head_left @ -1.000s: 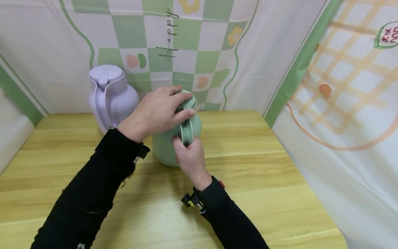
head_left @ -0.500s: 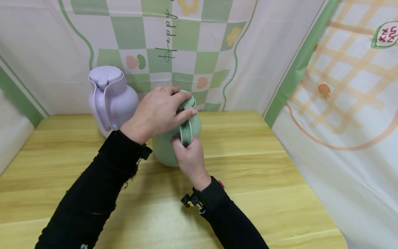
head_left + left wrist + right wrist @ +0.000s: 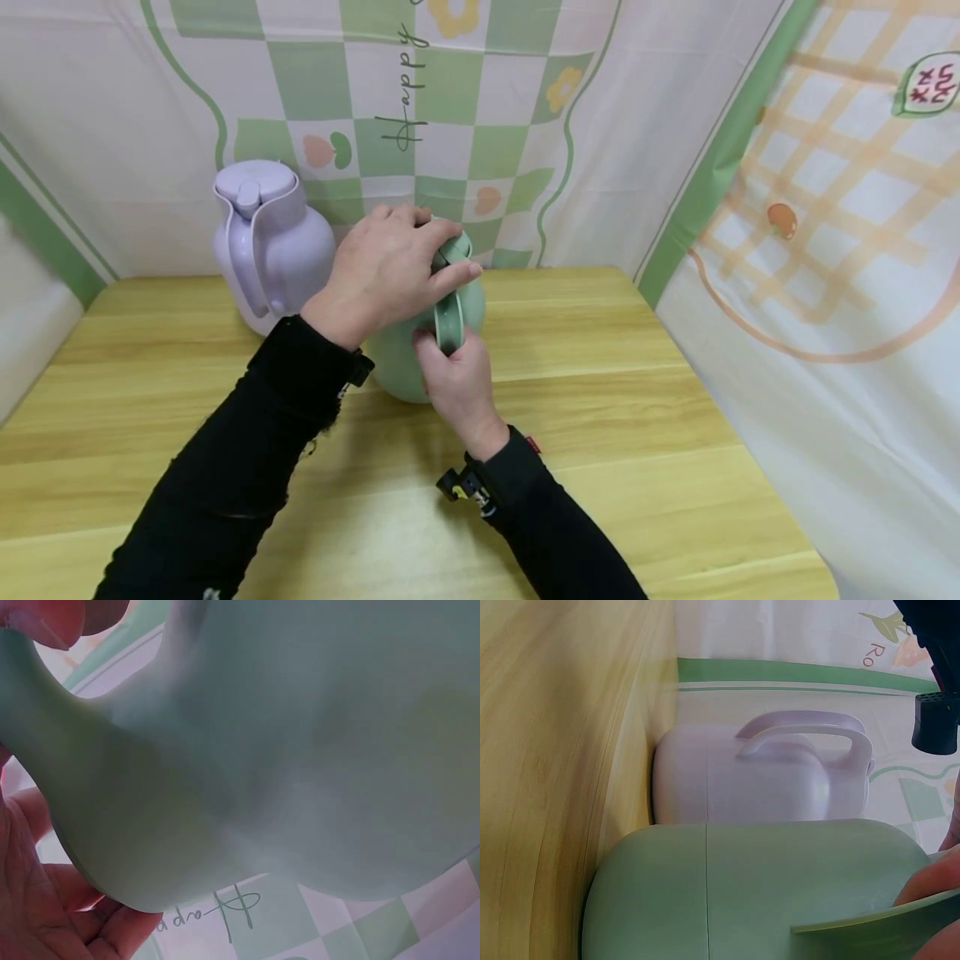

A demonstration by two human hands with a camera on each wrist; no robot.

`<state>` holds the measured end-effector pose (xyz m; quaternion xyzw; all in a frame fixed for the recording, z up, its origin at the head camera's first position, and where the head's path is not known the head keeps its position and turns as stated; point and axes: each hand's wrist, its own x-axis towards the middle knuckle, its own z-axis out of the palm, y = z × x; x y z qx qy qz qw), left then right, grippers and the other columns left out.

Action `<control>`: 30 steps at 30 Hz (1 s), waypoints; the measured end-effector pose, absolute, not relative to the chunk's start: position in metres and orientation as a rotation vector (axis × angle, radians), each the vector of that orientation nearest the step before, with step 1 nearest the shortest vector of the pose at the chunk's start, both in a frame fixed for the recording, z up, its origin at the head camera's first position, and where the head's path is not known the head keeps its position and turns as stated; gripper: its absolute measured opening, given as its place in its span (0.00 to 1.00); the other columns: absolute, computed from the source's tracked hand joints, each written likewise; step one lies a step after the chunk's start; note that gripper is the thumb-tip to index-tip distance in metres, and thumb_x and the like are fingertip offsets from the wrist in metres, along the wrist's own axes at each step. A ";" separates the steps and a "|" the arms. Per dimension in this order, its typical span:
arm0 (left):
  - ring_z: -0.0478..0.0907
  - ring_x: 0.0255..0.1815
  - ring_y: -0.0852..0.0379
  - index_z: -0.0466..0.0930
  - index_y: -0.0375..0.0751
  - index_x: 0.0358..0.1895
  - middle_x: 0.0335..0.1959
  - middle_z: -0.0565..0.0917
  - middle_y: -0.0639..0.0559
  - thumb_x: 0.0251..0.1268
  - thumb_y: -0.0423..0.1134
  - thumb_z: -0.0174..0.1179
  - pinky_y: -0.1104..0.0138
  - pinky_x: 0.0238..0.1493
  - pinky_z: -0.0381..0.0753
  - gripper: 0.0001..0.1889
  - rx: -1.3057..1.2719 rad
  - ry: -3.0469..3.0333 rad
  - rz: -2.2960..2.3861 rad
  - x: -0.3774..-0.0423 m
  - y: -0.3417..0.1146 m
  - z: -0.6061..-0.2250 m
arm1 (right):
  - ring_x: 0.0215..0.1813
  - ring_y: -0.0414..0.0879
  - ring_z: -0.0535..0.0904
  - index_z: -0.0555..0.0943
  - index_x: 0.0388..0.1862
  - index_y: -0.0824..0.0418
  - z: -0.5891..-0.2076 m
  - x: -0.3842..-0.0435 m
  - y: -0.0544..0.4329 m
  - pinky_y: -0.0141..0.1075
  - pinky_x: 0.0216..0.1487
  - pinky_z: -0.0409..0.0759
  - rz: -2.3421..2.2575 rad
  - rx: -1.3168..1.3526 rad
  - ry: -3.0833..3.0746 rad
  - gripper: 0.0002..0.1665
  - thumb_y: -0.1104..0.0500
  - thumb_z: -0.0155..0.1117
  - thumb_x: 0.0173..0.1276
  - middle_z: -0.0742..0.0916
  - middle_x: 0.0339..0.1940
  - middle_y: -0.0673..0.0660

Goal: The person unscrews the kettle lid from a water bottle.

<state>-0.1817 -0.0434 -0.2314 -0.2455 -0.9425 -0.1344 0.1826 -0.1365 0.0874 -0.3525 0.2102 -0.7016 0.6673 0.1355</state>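
A pale green thermos jug [image 3: 402, 367] stands upright on the wooden table, near its far side. My left hand [image 3: 382, 271] lies over the jug's top, its fingers and thumb curved round the lid [image 3: 456, 247], most of which is covered. Below it, my right hand [image 3: 463, 385] grips the jug's handle [image 3: 450, 322], thumb on the near side. In the left wrist view, the green jug's body [image 3: 270, 780] fills most of the picture, with curled fingers at the left. The right wrist view shows the jug's side [image 3: 727, 881] and fingertips on its handle.
A lilac thermos jug [image 3: 294, 242] with its lid on stands to the left, close to the back cloth. Printed cloths [image 3: 442, 83] hang behind and at both sides. The wooden table [image 3: 630, 467] extends to the front and right.
My left hand and forearm have shifted slightly rightward, with the thumb tip a little further across the lid. The right hand keeps its hold on the handle, and the jug stays put.
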 end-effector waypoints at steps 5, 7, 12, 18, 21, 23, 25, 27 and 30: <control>0.76 0.63 0.37 0.81 0.56 0.68 0.64 0.81 0.40 0.71 0.74 0.52 0.46 0.57 0.79 0.34 -0.638 -2.674 -0.381 -0.181 -0.041 -0.231 | 0.10 0.48 0.63 0.63 0.16 0.55 -0.353 -0.137 0.087 0.35 0.18 0.61 1.934 0.587 -2.036 0.26 0.57 0.55 0.77 0.68 0.08 0.52; 0.76 0.62 0.38 0.81 0.56 0.67 0.63 0.81 0.39 0.70 0.74 0.52 0.46 0.57 0.79 0.34 -0.627 -2.672 -0.379 -0.181 -0.040 -0.231 | 0.10 0.48 0.62 0.63 0.16 0.55 -0.353 -0.137 0.087 0.36 0.18 0.61 1.935 0.580 -2.040 0.26 0.58 0.55 0.77 0.68 0.08 0.52; 0.77 0.62 0.38 0.81 0.56 0.67 0.62 0.81 0.38 0.70 0.75 0.51 0.46 0.56 0.79 0.35 -0.603 -2.680 -0.369 -0.181 -0.039 -0.230 | 0.11 0.49 0.62 0.63 0.16 0.55 -0.353 -0.137 0.087 0.36 0.18 0.61 1.930 0.570 -2.051 0.26 0.58 0.55 0.77 0.67 0.09 0.52; 0.77 0.59 0.38 0.82 0.56 0.63 0.60 0.82 0.39 0.68 0.77 0.51 0.47 0.53 0.80 0.35 -0.568 -2.695 -0.337 -0.182 -0.036 -0.228 | 0.11 0.49 0.63 0.64 0.16 0.56 -0.352 -0.137 0.087 0.36 0.19 0.61 1.917 0.580 -2.053 0.25 0.57 0.54 0.78 0.68 0.08 0.53; 0.77 0.57 0.38 0.83 0.55 0.58 0.58 0.82 0.39 0.67 0.78 0.51 0.48 0.50 0.80 0.34 -0.551 -2.698 -0.321 -0.182 -0.034 -0.228 | 0.11 0.49 0.63 0.64 0.17 0.56 -0.352 -0.137 0.088 0.36 0.19 0.61 1.922 0.584 -2.051 0.25 0.57 0.54 0.78 0.68 0.09 0.53; 0.77 0.55 0.38 0.83 0.54 0.55 0.57 0.82 0.39 0.67 0.78 0.51 0.49 0.49 0.80 0.34 -0.542 -2.698 -0.313 -0.182 -0.033 -0.228 | 0.11 0.49 0.62 0.63 0.17 0.56 -0.353 -0.137 0.088 0.36 0.19 0.61 1.930 0.586 -2.048 0.25 0.57 0.54 0.78 0.68 0.09 0.52; 0.77 0.54 0.39 0.82 0.54 0.53 0.56 0.82 0.39 0.66 0.78 0.52 0.50 0.49 0.79 0.34 -0.534 -2.698 -0.314 -0.183 -0.033 -0.228 | 0.11 0.49 0.62 0.63 0.17 0.56 -0.353 -0.137 0.088 0.36 0.19 0.60 1.938 0.586 -2.045 0.26 0.57 0.54 0.78 0.67 0.09 0.52; 0.76 0.52 0.40 0.82 0.53 0.51 0.54 0.81 0.40 0.66 0.78 0.52 0.51 0.48 0.78 0.33 -0.526 -2.696 -0.318 -0.183 -0.033 -0.229 | 0.11 0.49 0.62 0.63 0.17 0.56 -0.353 -0.137 0.088 0.36 0.19 0.60 1.944 0.587 -2.041 0.26 0.57 0.54 0.78 0.67 0.09 0.53; 0.75 0.49 0.41 0.81 0.53 0.50 0.51 0.80 0.41 0.65 0.79 0.52 0.53 0.47 0.76 0.33 -0.517 -2.693 -0.334 -0.184 -0.033 -0.229 | 0.11 0.50 0.63 0.64 0.17 0.56 -0.353 -0.137 0.088 0.36 0.19 0.61 1.942 0.585 -2.040 0.26 0.57 0.55 0.78 0.68 0.08 0.53</control>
